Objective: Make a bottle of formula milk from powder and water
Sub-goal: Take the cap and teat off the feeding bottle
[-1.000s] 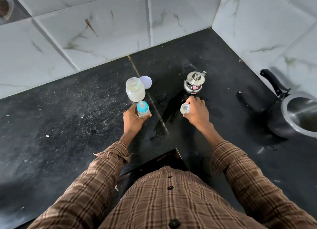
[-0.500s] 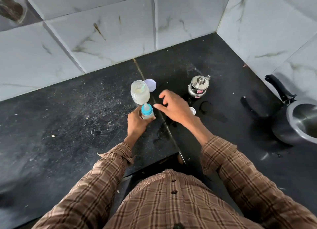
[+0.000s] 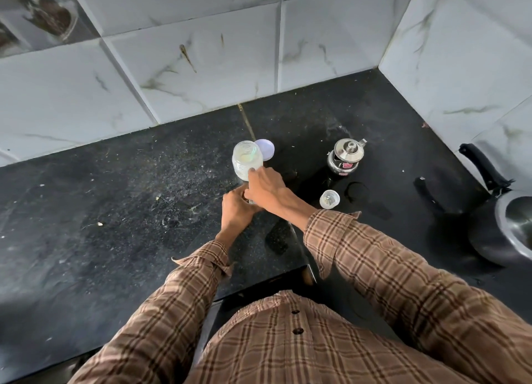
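My left hand [image 3: 237, 209] is wrapped around the small baby bottle, which stands on the black counter [image 3: 115, 211] and is almost wholly hidden by both hands. My right hand [image 3: 267, 188] lies over the bottle's top, fingers closed on its blue teat ring, which is out of sight. Just behind them stands an open glass jar of pale powder [image 3: 247, 159], with its white lid [image 3: 264, 150] lying flat beside it. The bottle's clear cap [image 3: 329, 199] rests on the counter to the right. A small steel kettle [image 3: 347, 159] stands further back right.
A dark pan with a black handle [image 3: 501, 225] sits at the far right near the tiled wall [image 3: 201, 52]. Wet patches mark the counter around the kettle. The counter's front edge has a notch right before my body.
My right hand set the clear cap down on the counter, then crossed left and came down onto the top of the bottle. The left hand kept its hold.
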